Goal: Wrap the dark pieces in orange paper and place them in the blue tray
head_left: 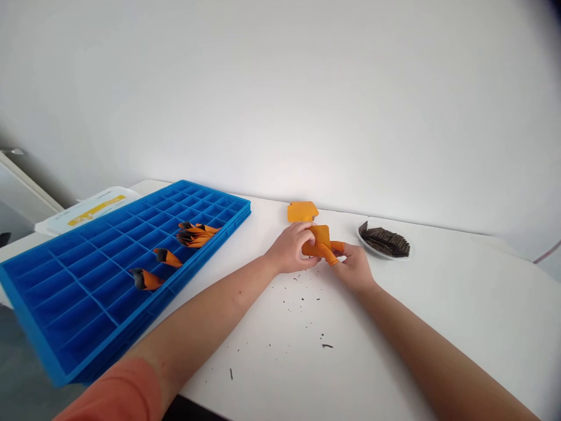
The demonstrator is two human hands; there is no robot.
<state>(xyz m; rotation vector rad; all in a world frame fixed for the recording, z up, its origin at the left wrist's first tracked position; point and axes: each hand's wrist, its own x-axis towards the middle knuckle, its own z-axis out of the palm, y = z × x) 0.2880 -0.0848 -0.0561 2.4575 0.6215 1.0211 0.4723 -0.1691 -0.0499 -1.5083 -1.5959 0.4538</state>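
Note:
Above the white table, my left hand (291, 248) curls its thumb and fingers around a small orange sheet (322, 235). From the other side, my right hand (353, 266) grips the lower part of the same sheet; orange covers (328, 254) sit on its fingers. What lies inside the sheet is hidden by the hands. Just behind them rests another flat orange piece (302, 211). To the right, a white dish (409, 257) holds many thin dark brown strips (388, 241).
A blue compartment tray (118, 234) fills the left side, with several orange cone-shaped rolls with dark ends (169, 257) along its near-right edge. Behind it lies a white and yellow package (96, 207). Dark crumbs (326, 345) dot the table (280, 374). A white wall (280, 105) stands behind.

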